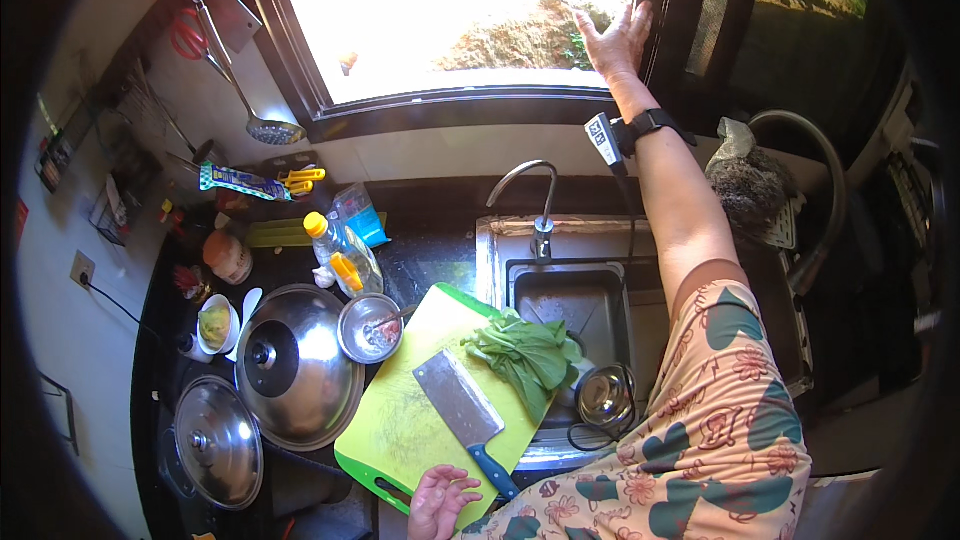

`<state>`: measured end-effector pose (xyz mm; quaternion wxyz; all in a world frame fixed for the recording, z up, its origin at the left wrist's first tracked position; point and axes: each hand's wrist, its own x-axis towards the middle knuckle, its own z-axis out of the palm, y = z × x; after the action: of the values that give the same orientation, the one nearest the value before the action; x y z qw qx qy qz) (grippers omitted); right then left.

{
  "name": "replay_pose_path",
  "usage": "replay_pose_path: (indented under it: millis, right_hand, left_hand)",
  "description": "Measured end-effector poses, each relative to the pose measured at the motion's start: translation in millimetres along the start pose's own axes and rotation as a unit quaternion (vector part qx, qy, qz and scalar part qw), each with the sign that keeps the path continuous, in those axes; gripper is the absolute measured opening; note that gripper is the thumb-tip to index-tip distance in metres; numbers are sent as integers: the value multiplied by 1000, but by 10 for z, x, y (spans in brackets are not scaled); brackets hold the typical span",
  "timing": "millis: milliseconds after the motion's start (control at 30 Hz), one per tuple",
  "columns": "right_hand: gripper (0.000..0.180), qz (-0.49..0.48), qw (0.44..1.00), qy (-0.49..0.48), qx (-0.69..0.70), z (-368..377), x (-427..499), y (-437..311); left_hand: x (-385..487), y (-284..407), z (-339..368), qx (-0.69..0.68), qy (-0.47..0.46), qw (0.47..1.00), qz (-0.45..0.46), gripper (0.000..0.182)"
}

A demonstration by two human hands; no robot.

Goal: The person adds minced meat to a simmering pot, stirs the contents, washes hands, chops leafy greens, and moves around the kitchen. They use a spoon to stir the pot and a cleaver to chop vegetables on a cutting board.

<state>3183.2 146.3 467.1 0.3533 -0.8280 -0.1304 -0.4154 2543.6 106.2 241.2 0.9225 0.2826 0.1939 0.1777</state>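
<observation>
My right hand [619,43] is stretched out to the right side of the window frame [660,30]. Its fingers are spread and appear to touch the frame's inner edge. A dark band with a small device [604,141] is strapped to that wrist. Low in the view, my left hand [442,501] hovers by the near edge of a green cutting board [390,405], fingers loosely apart and nothing in them. On the board lies a cleaver [460,397], its blue handle [493,471] just right of this hand. Leafy greens [525,356] spread over the board's right edge toward the sink.
A sink [570,300] with a curved faucet [544,229] holds a metal bowl [604,396]. To the left stand a large pan lid [315,390], a smaller lid [219,442], a small bowl [370,328] and an oil bottle [345,255]. A skimmer [276,130] hangs by the window.
</observation>
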Motion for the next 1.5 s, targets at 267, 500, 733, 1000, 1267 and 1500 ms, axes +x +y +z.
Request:
replay_pose_path:
  millis: [267,500,733,1000,1267,1500]
  right_hand:
    - [93,46,998,-25,-44,-293,111,59]
    - [97,313,940,-6,137,169,-19,-65]
    - [109,243,962,-31,121,652,-395,-92]
    - [110,207,960,-79,171,734,-572,-409]
    - [91,159,964,-142,158,551,-1046,-1225]
    - [86,7,959,-223,174,370,-1308,-1617]
  left_hand:
    - [-205,-91,402,11,-2,1000,25,50]
    - [-2,180,-8,-12,1,999,33,50]
    - [218,209,-388,-2,16,1000,6,49]
    - [329,80,-454,-10,17,1000,6,39]
    - [-17,128,-408,-9,31,999,25,39]
    - [-302,259,-464,-12,37,998,44,40]
